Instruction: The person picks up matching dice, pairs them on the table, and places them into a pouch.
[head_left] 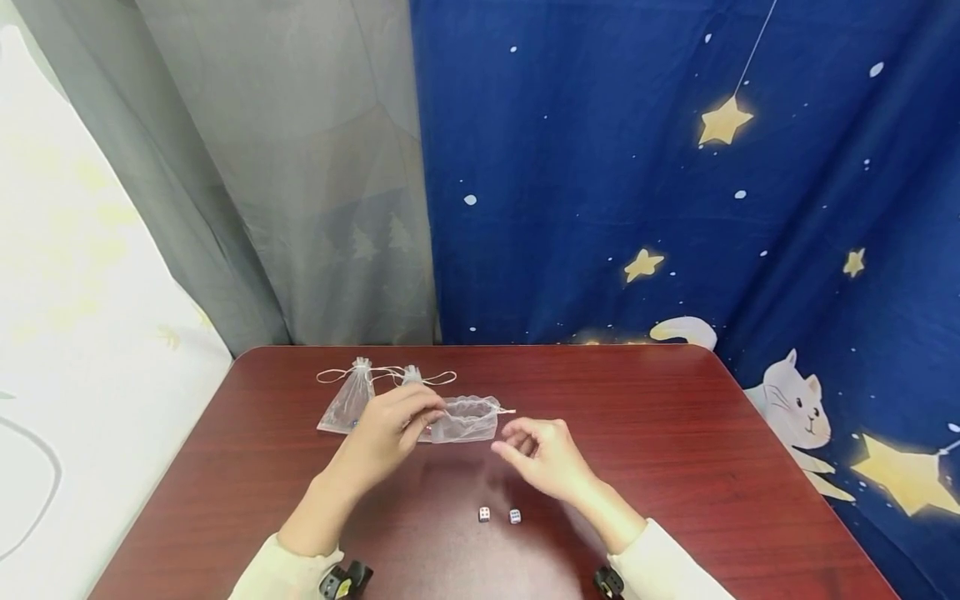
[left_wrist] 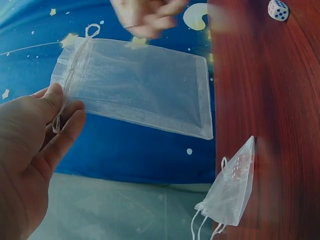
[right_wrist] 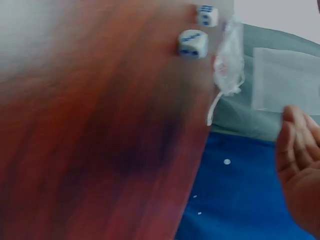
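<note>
Between the thumb and fingers of my left hand (head_left: 390, 425) is the drawstring end of a sheer white organza pouch (left_wrist: 140, 85). The pouch is held up flat above the table, and no dice show inside it in the left wrist view. My right hand (head_left: 547, 458) is just to the right of the pouch, apart from it, with loosely bent fingers and nothing in them. Nearer to me on the table lie two white dice, a left die (head_left: 483, 515) with red pips showing and a right die (head_left: 515, 517) with blue pips.
Toward the back left of the red-brown table (head_left: 675, 433) lie two cinched organza pouches, a left pouch (head_left: 351, 404) and another pouch (head_left: 412, 377) partly behind my left hand. Coloured spots show through their mesh. A blue star-patterned curtain (head_left: 562, 208) hangs behind the table.
</note>
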